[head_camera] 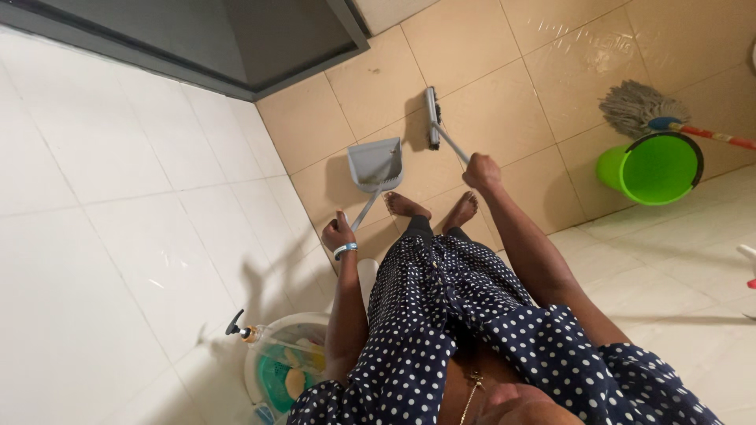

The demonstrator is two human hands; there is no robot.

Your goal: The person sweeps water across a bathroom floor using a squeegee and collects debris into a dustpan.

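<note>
Left hand [339, 234] fingers clench the dustpan [376, 164] handle; the pan rests on the floor at 1 o'clock from them. Right hand [482, 171] fingers grip the broom [432, 118], its head at 11 o'clock.

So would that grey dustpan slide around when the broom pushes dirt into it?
Probably a little. The dustpan looks like thin plastic, so likely light, and the floor tiles look glossy and smooth. The left hand grips its long handle, which should steady it against the broom in the right hand.
</note>
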